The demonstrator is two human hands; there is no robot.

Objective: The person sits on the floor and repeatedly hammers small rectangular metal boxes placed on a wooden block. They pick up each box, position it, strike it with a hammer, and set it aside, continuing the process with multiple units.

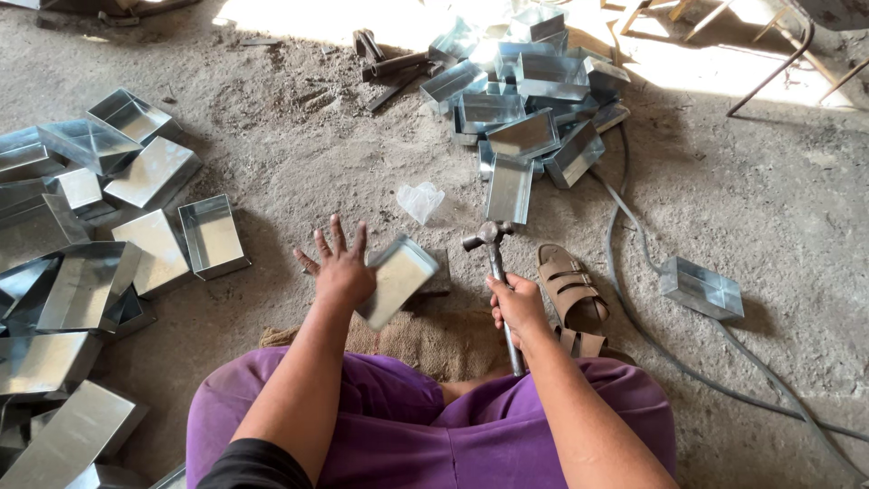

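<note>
Dusty concrete floor (299, 163) fills our view, sunlit at the top, with two heaps of shiny sheet-metal trays on it: one pile (81, 254) along our left, another pile (529, 100) ahead of us. We sit on the ground in purple trousers (407, 426), a scrap of burlap sacking (407, 335) spread before our knees. A grey hose (634, 299) snakes past on the right, near a single finished tray (701, 288) lying apart and a brown sandal (570, 294) just beside our right side. Our left hand (339, 267) is spread, fingers splayed and released, its palm against the tilted metal tray (398, 279) we are working, which rests propped on a dark block at the edge of the sacking. Our right hand (518, 306) is clenched around the handle of a hammer (493, 249), its head raised just right of the tray. We judge the blow goes best with the tray pinned flat against the block, fingers clear of the rim, and the strokes short and square.
</note>
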